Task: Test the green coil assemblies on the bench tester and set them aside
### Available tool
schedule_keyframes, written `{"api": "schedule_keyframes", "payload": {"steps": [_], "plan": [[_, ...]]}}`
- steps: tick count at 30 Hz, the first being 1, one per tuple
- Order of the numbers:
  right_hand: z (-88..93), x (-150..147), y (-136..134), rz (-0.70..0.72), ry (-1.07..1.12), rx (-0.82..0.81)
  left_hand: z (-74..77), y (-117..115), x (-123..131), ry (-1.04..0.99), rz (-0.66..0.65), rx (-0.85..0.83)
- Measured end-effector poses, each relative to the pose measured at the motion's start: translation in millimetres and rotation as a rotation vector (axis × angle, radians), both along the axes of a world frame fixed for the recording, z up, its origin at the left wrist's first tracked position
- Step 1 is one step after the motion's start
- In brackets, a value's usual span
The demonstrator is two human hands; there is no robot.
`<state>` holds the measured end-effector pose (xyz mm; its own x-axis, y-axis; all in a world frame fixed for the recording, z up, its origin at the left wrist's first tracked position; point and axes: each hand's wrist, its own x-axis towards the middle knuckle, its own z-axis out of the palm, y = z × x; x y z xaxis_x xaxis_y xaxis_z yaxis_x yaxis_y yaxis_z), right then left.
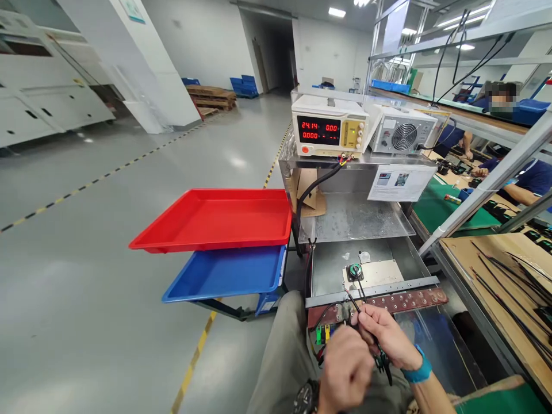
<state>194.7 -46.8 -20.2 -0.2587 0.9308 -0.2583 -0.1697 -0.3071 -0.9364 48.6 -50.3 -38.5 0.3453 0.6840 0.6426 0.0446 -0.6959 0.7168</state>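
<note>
My right hand [386,333], with a blue band at the wrist, pinches a thin black cable [354,300] over the front edge of a metal box. Close beside it and nearer to me is my left hand [347,362], slightly blurred and curled into a fist; what it grips is hidden. Beyond both hands, a round green-and-black connector [355,271] sits on a pale metal plate [383,272], with a black wire running from it toward my fingers. Under my hands runs a reddish-brown strip [409,300] with rows of metal studs. Small green and yellow clips [322,334] lie left of my hands.
A power supply [330,126] with lit red digits stands on the shelf behind, beside a grey fan unit [404,135]. To the left, a red tray [215,218] sits above a blue tray [228,276]. Black cables [513,293] lie on the right bench. Other people work farther right.
</note>
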Motion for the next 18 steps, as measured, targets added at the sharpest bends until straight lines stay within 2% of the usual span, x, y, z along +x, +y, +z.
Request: {"api": "schedule_keyframes", "payload": {"steps": [2,3,4,7,9,12,14,18], "plan": [[-4.5,1,-12,-0.008,0.016,-0.018,12.2,12,-14,-0.145,0.212,-0.43],[-7.0,0,-17,-0.005,0.022,-0.02,15.6,18,-19,-0.203,0.23,-0.632],[-9.5,-2,-21,0.001,0.026,-0.014,17.1,24,-23,-0.259,0.193,-0.814],[-16.4,-9,-29,0.022,0.027,0.016,14.0,33,-30,-0.417,-0.095,-1.201],[-19.1,-14,-33,0.019,0.035,0.001,8.0,31,-34,-0.532,-0.233,-1.359],[-21.6,-19,-39,-0.042,0.082,-0.059,-4.1,20,-43,-0.677,-0.343,-1.551],[-24.6,-22,-43,-0.095,0.092,-0.09,-12.8,12,-49,-0.716,-0.351,-1.654],[-37.8,-33,-48,-0.155,-0.023,-0.087,-29.3,1,-59,-0.643,-0.252,-1.76]]}}
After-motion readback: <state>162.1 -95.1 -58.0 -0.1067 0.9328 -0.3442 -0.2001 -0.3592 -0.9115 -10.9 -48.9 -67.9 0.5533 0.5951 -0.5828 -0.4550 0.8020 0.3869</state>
